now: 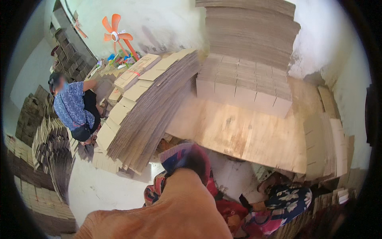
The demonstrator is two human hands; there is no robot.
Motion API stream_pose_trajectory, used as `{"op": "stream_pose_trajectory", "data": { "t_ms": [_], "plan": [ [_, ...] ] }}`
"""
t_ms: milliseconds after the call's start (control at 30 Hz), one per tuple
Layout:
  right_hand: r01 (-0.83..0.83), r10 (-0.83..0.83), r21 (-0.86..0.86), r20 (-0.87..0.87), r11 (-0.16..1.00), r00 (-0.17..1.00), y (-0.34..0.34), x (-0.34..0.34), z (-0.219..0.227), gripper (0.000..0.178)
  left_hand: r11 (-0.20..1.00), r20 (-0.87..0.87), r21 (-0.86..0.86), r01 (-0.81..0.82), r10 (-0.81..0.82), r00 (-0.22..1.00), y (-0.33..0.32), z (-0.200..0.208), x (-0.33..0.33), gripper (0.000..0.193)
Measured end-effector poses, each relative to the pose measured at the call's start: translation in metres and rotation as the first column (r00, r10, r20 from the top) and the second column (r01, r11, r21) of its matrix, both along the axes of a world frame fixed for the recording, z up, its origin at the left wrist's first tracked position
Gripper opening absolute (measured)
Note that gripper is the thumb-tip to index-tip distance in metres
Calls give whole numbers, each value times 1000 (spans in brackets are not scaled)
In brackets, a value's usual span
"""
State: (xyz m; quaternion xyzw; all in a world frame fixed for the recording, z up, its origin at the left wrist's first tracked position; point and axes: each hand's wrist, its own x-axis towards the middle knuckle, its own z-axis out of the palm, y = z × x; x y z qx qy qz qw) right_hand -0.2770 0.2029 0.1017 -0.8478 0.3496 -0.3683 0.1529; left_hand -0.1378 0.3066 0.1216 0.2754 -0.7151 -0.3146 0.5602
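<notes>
What looks like my right hand (159, 217) is raised very close to the camera, filling the lower middle. Its wrist and back show, while the fingers run out below the lower edge. A patterned navy and red sleeve (189, 157) surrounds the forearm beyond it. Whatever the hand touches is hidden. My left hand is not seen. Beyond the sleeve, a low wooden board (238, 133) carries slotted brown cardboard sheets (242, 95) in an even block. Left of the board leans a long fanned row of flat cardboard sheets (153, 109).
A taller cardboard stack (248, 30) rises behind the block. At left, a person (75, 105) in a blue patterned shirt sits low among cardboard piles (53, 155). An orange fan (115, 36) stands by the wall. Upright sheets (320, 147) flank the board's right end. Dark floral cloth (288, 203) lies lower right.
</notes>
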Motion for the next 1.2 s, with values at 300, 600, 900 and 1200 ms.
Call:
{"op": "stream_pose_trajectory", "data": {
  "t_ms": [300, 600, 900, 1200],
  "plan": [
    [74, -77, -36, -97, 997, 992, -34, -18, -33, 48, 999, -64, -39, 26, -29, 998, -16, -29, -5, 28],
    [83, -84, -12, -78, 996, 993, -60, -14, -47, 46, 998, -78, -68, 16, -22, 997, -16, -19, 3, 28],
    [186, -183, 17, -101, 982, 978, -92, -23, -66, 44, 994, -85, -102, 45, -54, 995, -14, -12, -2, 28],
    [286, -264, 52, -256, 957, 930, -138, -24, -103, 42, 991, -66, -119, 59, -67, 996, -7, -13, -1, 28]
  ]
}}
